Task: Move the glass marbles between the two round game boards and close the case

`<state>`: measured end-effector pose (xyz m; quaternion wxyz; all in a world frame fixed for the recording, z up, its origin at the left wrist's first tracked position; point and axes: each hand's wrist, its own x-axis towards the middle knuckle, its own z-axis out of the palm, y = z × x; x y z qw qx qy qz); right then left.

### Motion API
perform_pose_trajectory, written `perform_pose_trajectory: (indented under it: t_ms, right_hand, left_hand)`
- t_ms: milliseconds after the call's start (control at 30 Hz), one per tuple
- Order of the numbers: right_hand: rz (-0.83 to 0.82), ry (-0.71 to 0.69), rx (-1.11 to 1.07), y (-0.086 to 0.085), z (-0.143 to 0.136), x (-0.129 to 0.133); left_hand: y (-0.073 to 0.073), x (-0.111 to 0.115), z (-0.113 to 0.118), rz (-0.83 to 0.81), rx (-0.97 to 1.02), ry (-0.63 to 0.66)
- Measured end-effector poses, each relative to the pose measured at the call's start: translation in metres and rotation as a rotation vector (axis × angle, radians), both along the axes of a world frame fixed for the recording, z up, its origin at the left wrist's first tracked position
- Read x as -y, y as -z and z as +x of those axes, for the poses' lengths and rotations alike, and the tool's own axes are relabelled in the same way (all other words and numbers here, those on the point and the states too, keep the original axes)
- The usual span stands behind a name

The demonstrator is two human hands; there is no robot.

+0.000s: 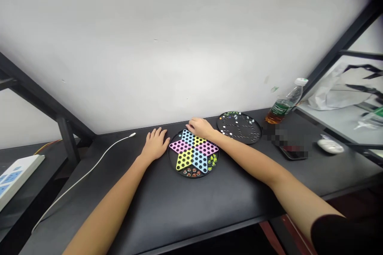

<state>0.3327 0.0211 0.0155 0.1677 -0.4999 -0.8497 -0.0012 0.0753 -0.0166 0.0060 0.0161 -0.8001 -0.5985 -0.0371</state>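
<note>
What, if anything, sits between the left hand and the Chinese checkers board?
Nothing visible. The left hand lies palm-down on the black desk, right beside the left rim of the Chinese checkers board. The right hand is at the far rim, outside that gap.

A pale wall [155, 48] rises behind the black table [191, 211].

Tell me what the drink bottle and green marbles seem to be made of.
The drink bottle looks like clear, glossy plastic: the background shows through its upper part. The green marbles are probably smooth glass, judging by their shine, though plastic is possible.
</note>
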Motion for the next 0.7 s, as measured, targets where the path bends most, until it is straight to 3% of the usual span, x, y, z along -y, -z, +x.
perform_pose_trajectory:
  t_ms: [267,700]
  right_hand:
    - [-0.031,-0.038,-0.001,-0.001,-0.001,-0.007]
    - [-0.09,0.025,-0.058,-0.009,0.003,-0.011]
  left_hand:
    - [0.002,-0.001,-0.002,-0.002,0.002,0.008]
    - [0.001,-0.002,-0.002,0.02,0.016,0.012]
